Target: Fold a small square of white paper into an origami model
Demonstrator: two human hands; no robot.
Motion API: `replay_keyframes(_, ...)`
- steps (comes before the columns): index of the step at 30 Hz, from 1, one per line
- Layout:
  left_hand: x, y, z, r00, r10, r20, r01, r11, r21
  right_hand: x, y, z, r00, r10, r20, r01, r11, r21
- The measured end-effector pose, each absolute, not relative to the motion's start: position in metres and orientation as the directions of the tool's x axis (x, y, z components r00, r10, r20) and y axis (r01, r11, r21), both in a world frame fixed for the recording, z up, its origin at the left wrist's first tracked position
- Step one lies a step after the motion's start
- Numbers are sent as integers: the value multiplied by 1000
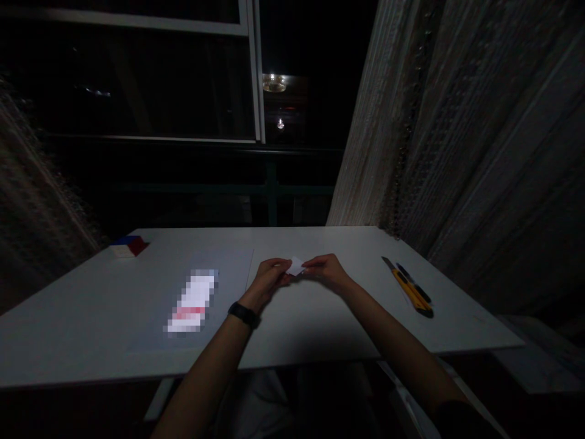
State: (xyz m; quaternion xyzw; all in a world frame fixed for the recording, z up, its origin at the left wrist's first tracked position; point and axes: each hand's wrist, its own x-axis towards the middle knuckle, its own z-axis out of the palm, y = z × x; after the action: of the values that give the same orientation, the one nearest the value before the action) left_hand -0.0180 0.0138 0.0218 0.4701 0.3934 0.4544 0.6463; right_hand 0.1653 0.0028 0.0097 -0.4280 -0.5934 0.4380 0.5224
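A small piece of white paper (297, 266), seemingly folded, is held between my two hands above the middle of the white table. My left hand (270, 277), with a dark band on its wrist, pinches the paper's left side between thumb and fingers. On the other side, the fingers of my right hand (328, 271) are closed on the paper's right edge. The dim light hides the fine folds.
A lit, blurred-out phone-like screen (192, 303) lies on a large pale sheet (237, 268) at left. Behind it sits a colored cube (128, 246). A yellow utility knife (408, 288) and a dark pen (414, 282) lie at right. Curtains (365, 122) hang beyond the table (320, 341).
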Motion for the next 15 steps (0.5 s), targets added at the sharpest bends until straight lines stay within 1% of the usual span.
replay_keyframes(4, -18, 13, 24, 228, 973, -31, -207, 79, 975, 163, 2, 9, -76, 970, 232, 58, 236, -970)
replay_keyframes(6, -18, 12, 26, 231, 973, -6, -202, 54, 978, 163, 2, 10, -73, 968, 240, 62, 244, -968)
replay_keyframes(10, -17, 10, 26, 285, 958, -33, -221, 99, 970, 164, 2, 12, -53, 957, 285, 105, 289, -952)
replay_keyframes(15, -17, 9, 25, 261, 964, -55, -214, 113, 970, 163, 2, 11, -76, 955, 287, 144, 296, -944)
